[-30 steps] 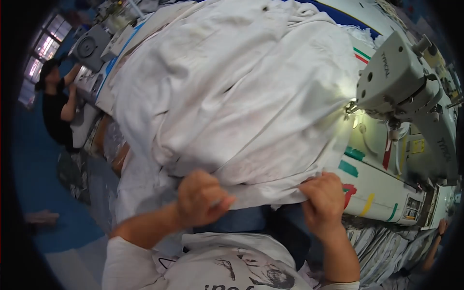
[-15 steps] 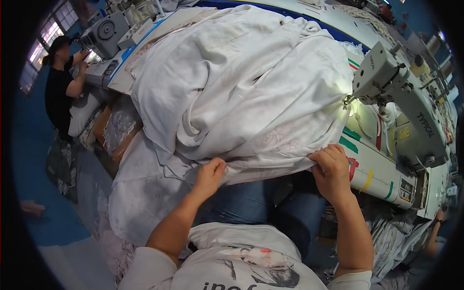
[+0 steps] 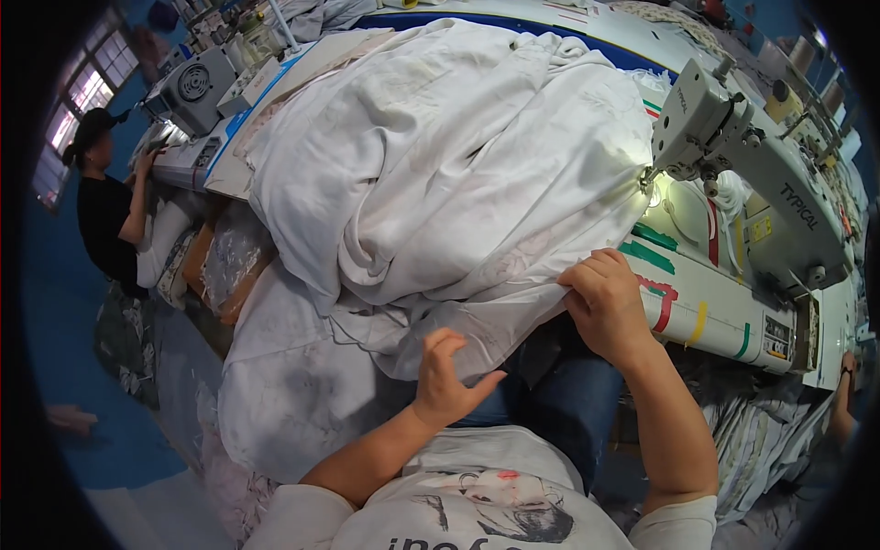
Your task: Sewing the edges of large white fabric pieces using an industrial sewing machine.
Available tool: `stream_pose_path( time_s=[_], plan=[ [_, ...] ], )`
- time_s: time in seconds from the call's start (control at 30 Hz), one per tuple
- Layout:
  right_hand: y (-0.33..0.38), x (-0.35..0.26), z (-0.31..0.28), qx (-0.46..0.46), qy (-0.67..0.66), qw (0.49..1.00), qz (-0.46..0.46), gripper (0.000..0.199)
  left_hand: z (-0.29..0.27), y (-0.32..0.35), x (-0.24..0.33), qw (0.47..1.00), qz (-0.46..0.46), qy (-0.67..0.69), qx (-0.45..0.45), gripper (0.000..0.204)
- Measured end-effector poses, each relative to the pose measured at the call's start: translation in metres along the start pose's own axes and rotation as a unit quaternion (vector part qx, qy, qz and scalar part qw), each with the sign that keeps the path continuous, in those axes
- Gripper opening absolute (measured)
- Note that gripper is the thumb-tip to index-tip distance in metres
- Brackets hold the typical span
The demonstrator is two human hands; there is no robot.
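A large white cloth (image 3: 412,156) lies heaped over the sewing table, and its near edge droops over my lap. At the right its edge runs to the needle area of a sewing machine (image 3: 701,133), where a small lamp shines. My right hand (image 3: 607,302) pinches the cloth's near edge, a little in front of the machine. My left hand (image 3: 449,380) is off the cloth's edge, thumb and fingers apart, just in front of a drooping fold. Faint pinkish printing shows on the cloth near my right hand.
Coloured tape strips mark the machine bed (image 3: 724,321). A cardboard box (image 3: 225,266) with clear plastic stands left of the table. At far left a person (image 3: 110,206) works at another sewing machine (image 3: 192,92). Piled fabric (image 3: 752,449) lies below right.
My left hand has let go of the cloth's edge and moved right and nearer to me, its fingers opening. My right hand, still pinching, has shifted slightly left and away from me.
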State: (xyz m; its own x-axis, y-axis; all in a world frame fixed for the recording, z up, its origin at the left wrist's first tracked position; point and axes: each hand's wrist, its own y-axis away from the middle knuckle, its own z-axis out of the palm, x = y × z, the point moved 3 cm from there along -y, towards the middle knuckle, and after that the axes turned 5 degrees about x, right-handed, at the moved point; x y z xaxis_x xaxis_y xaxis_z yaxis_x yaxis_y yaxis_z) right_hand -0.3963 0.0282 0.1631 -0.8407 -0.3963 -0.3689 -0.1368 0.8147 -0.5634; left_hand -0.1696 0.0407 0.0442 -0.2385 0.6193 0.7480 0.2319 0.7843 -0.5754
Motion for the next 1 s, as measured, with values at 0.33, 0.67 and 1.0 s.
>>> stream_pose_path(
  time_s=[0.33,0.67,1.0],
  plan=[
    [0.006,0.0,0.003,-0.01,-0.005,1.0,0.0,0.021,-0.024,0.001,-0.002,0.992,-0.091,-0.086,0.017,0.022],
    [-0.015,-0.11,-0.08,-0.021,-0.018,0.982,-0.189,0.022,-0.071,-0.091,0.184,0.947,0.309,-0.049,-0.077,0.015],
    [0.039,-0.114,-0.176,0.202,-0.136,0.969,-0.05,0.025,-0.012,-0.083,0.148,0.869,0.109,0.09,-0.474,0.021]
  ],
)
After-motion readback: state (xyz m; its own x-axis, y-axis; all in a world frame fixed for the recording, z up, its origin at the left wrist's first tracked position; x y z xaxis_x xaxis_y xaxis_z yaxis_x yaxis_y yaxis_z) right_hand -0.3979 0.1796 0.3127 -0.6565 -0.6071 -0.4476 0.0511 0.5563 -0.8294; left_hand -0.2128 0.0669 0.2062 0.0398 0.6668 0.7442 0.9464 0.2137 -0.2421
